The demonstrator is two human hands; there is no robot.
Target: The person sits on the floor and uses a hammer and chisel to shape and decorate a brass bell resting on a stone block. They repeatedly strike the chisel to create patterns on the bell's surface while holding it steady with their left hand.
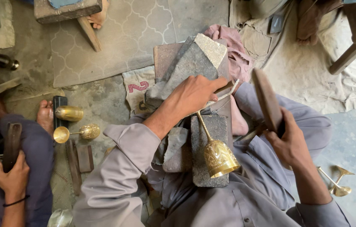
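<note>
Looking down from the head camera, I see my left hand point(192, 96) pressed on top of a grey stone block point(188, 63) that sits between my knees. The fingers are curled over a thin light tool point(224, 93) and over the foot end of a brass goblet point(216, 153). The goblet lies on its side on a smaller dark stone point(209, 176), near that stone's right edge. Its stem runs up under my left hand, and its wide carved cup points down toward my lap, hanging a little over the stone's lower right corner.

My right hand point(289, 141) is closed tight around the handle of a wooden mallet point(266, 98). The mallet head is up in the air, to the right of the stone block and well apart from the goblet.

On the floor by my right arm lie two thin brass stems point(337, 180) with flared ends. On the left, two more brass goblets point(75, 124) lie on the ground beside a dark flat bar. Another person sits there, and that person's hand point(13, 174) grips a dark wooden piece point(12, 145). A pink cloth point(234, 48) is bunched up behind the stone block, at its top right corner.
</note>
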